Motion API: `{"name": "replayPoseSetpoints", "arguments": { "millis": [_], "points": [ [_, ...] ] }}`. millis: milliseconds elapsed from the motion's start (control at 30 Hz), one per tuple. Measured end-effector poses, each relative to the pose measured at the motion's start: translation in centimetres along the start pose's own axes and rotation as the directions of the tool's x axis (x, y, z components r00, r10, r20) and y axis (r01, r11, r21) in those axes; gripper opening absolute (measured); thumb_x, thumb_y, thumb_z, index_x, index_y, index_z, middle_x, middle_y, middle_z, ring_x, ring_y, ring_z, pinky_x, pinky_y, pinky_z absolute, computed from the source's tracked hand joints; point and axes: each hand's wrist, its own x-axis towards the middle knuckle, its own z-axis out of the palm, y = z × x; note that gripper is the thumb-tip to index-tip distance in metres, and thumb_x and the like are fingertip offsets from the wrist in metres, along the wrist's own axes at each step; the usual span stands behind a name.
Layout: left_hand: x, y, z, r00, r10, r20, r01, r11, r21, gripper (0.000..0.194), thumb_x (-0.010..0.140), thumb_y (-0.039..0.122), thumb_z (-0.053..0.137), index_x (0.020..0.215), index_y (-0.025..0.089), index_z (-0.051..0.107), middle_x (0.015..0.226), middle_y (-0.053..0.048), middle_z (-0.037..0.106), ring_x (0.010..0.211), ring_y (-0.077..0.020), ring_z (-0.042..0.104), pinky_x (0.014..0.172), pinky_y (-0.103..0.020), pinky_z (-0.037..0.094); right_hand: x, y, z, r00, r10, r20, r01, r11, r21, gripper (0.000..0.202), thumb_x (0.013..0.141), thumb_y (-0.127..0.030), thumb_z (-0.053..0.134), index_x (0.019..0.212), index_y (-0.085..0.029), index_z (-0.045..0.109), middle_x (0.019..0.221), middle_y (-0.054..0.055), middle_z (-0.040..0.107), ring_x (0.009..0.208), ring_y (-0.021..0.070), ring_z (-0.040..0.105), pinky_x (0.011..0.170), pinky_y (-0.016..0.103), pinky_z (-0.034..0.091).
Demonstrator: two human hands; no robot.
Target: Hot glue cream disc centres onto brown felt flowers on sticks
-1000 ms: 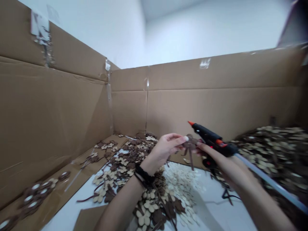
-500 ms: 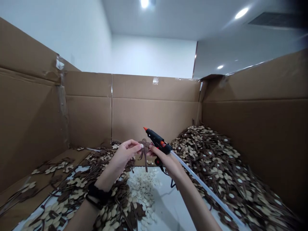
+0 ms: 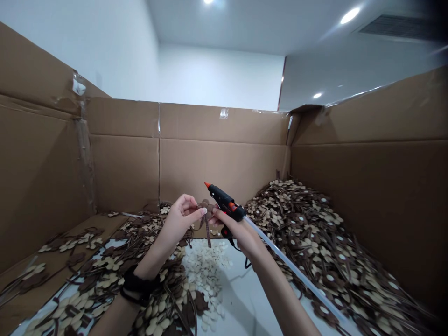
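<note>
A brown fabric flower [image 3: 209,206] with thin ribbon-like strips hanging below it is held up between both hands. My left hand [image 3: 180,217] pinches its left side, with a small white spot at the thumb tip. On the other side, the thumb and fingers of my right hand [image 3: 238,228] grip the flower's edge. That same hand also carries a black hot glue gun [image 3: 224,199], its orange nozzle aimed up and left. Out of its rear runs a long translucent glue stick [image 3: 290,266]. The right fingers are partly hidden behind the flower and gun.
Cardboard walls [image 3: 224,163] enclose the work area on the left, back and right. A high heap of brown and beige flowers [image 3: 315,233] fills the right side. More flowers [image 3: 112,266] lie at left. Small white discs [image 3: 206,266] are piled on the white surface [image 3: 241,298].
The whole view has shifted slightly, so everything appears a little higher and to the left. Both hands keep their hold on the flower and glue gun.
</note>
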Motion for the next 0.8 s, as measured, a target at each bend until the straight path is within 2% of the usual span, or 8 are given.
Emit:
{"name": "replayPoseSetpoints", "arguments": {
  "millis": [233, 400, 533, 633, 700, 733, 767, 800],
  "points": [
    [-0.2, 0.3, 0.2, 0.999, -0.019, -0.026, 0.018, 0.999, -0.042, 0.039, 0.070, 0.031, 0.070, 0.085, 0.021, 0.035, 0.075, 0.007, 0.057, 0.065, -0.0064, 0.054, 0.063, -0.018, 0.043, 0.0, 0.3, -0.1, 1.000, -0.006, 0.003, 0.006, 1.000, -0.022, 0.032, 0.072, -0.044, 0.062, 0.080, -0.014, 0.064, 0.073, 0.007, 0.068, 0.071, 0.0159, 0.063, 0.068, 0.025, 0.048],
    [-0.3, 0.6, -0.2, 0.999, -0.051, 0.016, 0.051, 0.999, 0.003, 0.043, 0.070, 0.034, 0.071, 0.098, 0.022, 0.041, 0.080, 0.003, 0.061, 0.070, -0.0090, 0.058, 0.065, -0.019, 0.044, 0.3, 0.6, 0.0, 1.000, -0.022, -0.001, 0.022, 0.999, -0.036, 0.030, 0.073, -0.044, 0.062, 0.075, -0.014, 0.064, 0.072, 0.007, 0.067, 0.070, 0.0152, 0.063, 0.068, 0.025, 0.048],
    [0.6, 0.8, -2.0, 0.996, -0.076, 0.046, 0.072, 0.994, 0.087, 0.047, 0.076, 0.049, 0.062, 0.111, 0.019, 0.047, 0.095, -0.005, 0.064, 0.079, -0.0133, 0.059, 0.064, -0.022, 0.045, 0.5, 0.8, -0.5, 1.000, -0.003, -0.013, 0.003, 1.000, -0.009, 0.031, 0.071, -0.043, 0.064, 0.075, -0.013, 0.065, 0.069, 0.007, 0.067, 0.066, 0.0141, 0.062, 0.067, 0.025, 0.049],
    [1.6, 0.1, -4.5, 0.997, -0.081, 0.001, 0.079, 0.977, 0.200, 0.048, 0.081, 0.056, 0.050, 0.110, 0.017, 0.051, 0.109, -0.010, 0.062, 0.085, -0.0154, 0.059, 0.066, -0.023, 0.045, 0.2, 0.5, -1.7, 0.988, 0.064, 0.141, -0.048, 0.992, -0.114, 0.021, 0.070, -0.034, 0.063, 0.067, -0.013, 0.065, 0.063, 0.004, 0.065, 0.060, 0.0126, 0.060, 0.059, 0.022, 0.048],
    [2.2, -1.0, -6.6, 0.992, -0.115, 0.043, 0.085, 0.895, 0.438, 0.045, 0.083, 0.053, 0.044, 0.108, 0.016, 0.054, 0.106, -0.009, 0.063, 0.085, -0.0158, 0.058, 0.068, -0.023, 0.044, 0.3, 0.5, -2.8, 0.942, 0.158, 0.298, -0.098, 0.974, -0.204, 0.013, 0.064, -0.026, 0.066, 0.059, -0.014, 0.064, 0.058, 0.003, 0.063, 0.056, 0.0129, 0.058, 0.053, 0.022, 0.045],
    [2.4, -1.8, -7.7, 0.984, -0.160, 0.076, 0.087, 0.810, 0.580, 0.042, 0.083, 0.050, 0.043, 0.105, 0.016, 0.056, 0.103, -0.008, 0.064, 0.085, -0.0163, 0.058, 0.070, -0.023, 0.043, 0.5, 0.7, -3.3, 0.938, 0.175, 0.299, -0.123, 0.975, -0.184, 0.011, 0.059, -0.023, 0.070, 0.058, -0.014, 0.064, 0.056, 0.002, 0.062, 0.053, 0.0134, 0.057, 0.050, 0.022, 0.044],
    [2.5, -2.8, -8.7, 0.969, -0.223, 0.104, 0.086, 0.703, 0.705, 0.036, 0.081, 0.045, 0.045, 0.100, 0.017, 0.059, 0.097, -0.006, 0.065, 0.085, -0.0170, 0.058, 0.072, -0.024, 0.043, 0.9, 0.9, -3.8, 0.954, 0.168, 0.248, -0.141, 0.982, -0.125, 0.013, 0.056, -0.023, 0.073, 0.059, -0.014, 0.064, 0.055, 0.002, 0.062, 0.052, 0.0135, 0.057, 0.048, 0.022, 0.044],
    [2.6, -3.7, -9.6, 0.952, -0.287, 0.107, 0.094, 0.606, 0.790, 0.030, 0.077, 0.040, 0.050, 0.093, 0.017, 0.062, 0.090, -0.005, 0.067, 0.083, -0.0182, 0.058, 0.073, -0.025, 0.042, 1.4, 1.3, -4.3, 0.983, 0.134, 0.127, -0.132, 0.991, -0.022, 0.019, 0.053, -0.027, 0.075, 0.061, -0.014, 0.063, 0.056, 0.002, 0.062, 0.050, 0.0129, 0.056, 0.046, 0.022, 0.043]
  ]
}}
